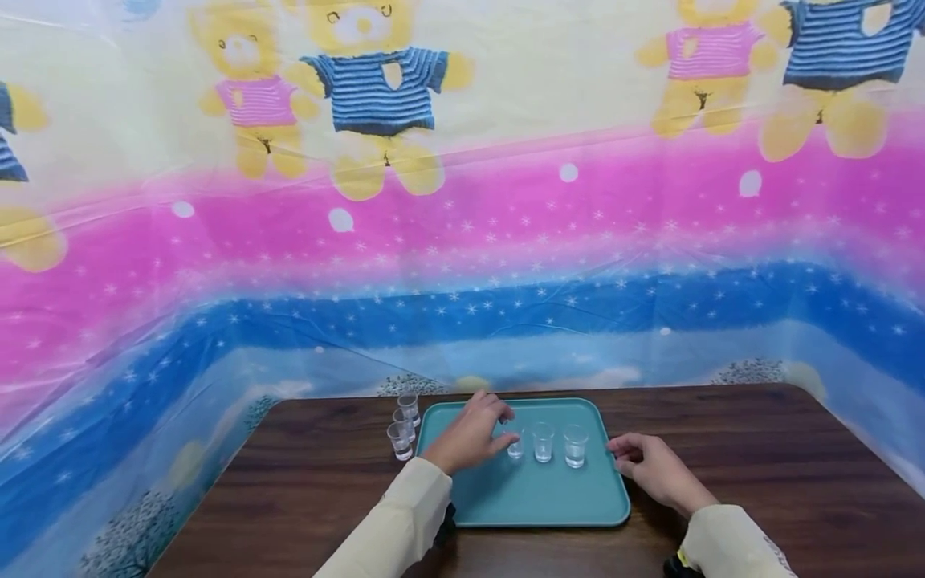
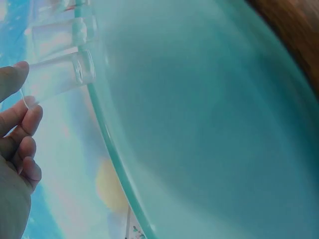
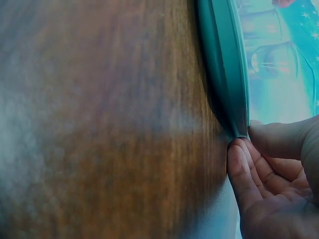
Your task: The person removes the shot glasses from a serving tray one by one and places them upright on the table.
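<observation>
Three small clear shot glasses stand upright in a row on a teal tray (image 1: 549,502). My left hand (image 1: 468,433) reaches over the tray and pinches the leftmost shot glass (image 1: 515,451) near its rim, thumb on one side and fingertips on the other. The left wrist view shows that shot glass (image 2: 60,77) with its base at the tray surface. Beside it stand the middle glass (image 1: 543,444) and the right glass (image 1: 575,448). At the tray's right edge, my right hand (image 1: 661,472) grips the tray rim (image 3: 241,112) between thumb and fingers.
Several more clear shot glasses, one of them the front glass (image 1: 401,443), stand in a line on the table left of the tray. Brown wooden table (image 1: 766,457) surrounds the tray. A patterned cloth (image 1: 506,241) with bears hangs behind and beside the table.
</observation>
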A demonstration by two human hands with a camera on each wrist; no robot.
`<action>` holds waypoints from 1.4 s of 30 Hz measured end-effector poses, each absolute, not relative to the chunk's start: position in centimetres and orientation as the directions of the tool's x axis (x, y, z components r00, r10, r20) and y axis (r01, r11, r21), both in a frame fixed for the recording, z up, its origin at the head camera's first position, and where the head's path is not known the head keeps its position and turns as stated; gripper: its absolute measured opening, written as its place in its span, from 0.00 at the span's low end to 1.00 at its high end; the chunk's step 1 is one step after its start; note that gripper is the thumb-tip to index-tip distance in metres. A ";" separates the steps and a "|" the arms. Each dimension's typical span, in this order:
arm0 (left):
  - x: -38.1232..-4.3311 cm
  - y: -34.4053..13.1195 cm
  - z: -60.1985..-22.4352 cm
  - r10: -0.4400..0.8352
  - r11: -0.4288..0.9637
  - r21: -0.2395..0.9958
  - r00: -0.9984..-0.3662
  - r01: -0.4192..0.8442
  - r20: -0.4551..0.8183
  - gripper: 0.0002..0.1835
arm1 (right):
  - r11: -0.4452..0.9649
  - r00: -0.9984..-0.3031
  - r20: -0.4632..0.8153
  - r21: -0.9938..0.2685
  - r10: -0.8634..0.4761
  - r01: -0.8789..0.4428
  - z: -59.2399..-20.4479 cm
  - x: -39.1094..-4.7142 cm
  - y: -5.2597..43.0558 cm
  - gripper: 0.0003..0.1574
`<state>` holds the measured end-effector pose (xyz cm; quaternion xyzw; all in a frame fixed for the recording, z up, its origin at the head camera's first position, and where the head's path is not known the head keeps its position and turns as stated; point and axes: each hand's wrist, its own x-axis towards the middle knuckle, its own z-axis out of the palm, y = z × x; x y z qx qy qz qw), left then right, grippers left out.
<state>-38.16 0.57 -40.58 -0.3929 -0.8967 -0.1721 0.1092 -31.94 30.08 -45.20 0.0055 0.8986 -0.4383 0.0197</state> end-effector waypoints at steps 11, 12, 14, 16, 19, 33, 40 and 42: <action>-37.5 -2.2 -39.9 0.643 0.651 0.216 -0.679 0.728 0.353 0.17 | 0.627 -0.999 -0.031 -0.779 -0.025 0.009 -45.0 -31.9 29.9 0.17; -37.5 -2.5 -39.9 0.641 0.652 0.214 -0.680 0.727 0.356 0.17 | 0.627 -0.999 -0.032 -0.779 -0.027 0.008 -45.0 -31.9 29.9 0.17; -37.5 -3.0 -40.0 0.641 0.650 0.212 -0.677 0.729 0.363 0.16 | 0.626 -0.999 -0.036 -0.780 -0.026 0.011 -45.1 -31.9 29.9 0.17; -37.5 -3.5 -40.0 0.639 0.648 0.215 -0.675 0.731 0.369 0.15 | 0.625 -0.999 -0.040 -0.781 -0.026 0.015 -45.1 -32.0 29.9 0.17; -37.5 -4.3 -40.2 0.637 0.648 0.208 -0.671 0.732 0.380 0.15 | 0.626 -0.999 -0.044 -0.780 -0.027 0.018 -45.2 -32.0 30.0 0.17; -37.2 -8.7 -40.5 0.622 0.625 0.210 -0.642 0.752 0.448 0.13 | 0.628 -0.998 -0.050 -0.778 -0.030 0.020 -45.1 -32.1 30.0 0.17; -36.7 -10.9 -40.0 0.596 0.643 0.253 -0.680 0.723 0.428 0.13 | 0.630 -0.999 -0.041 -0.777 -0.032 0.012 -45.0 -32.0 30.0 0.18; -36.6 -11.6 -39.8 0.584 0.648 0.273 -0.694 0.711 0.421 0.13 | 0.629 -0.999 -0.041 -0.777 -0.031 0.013 -45.0 -32.0 29.9 0.18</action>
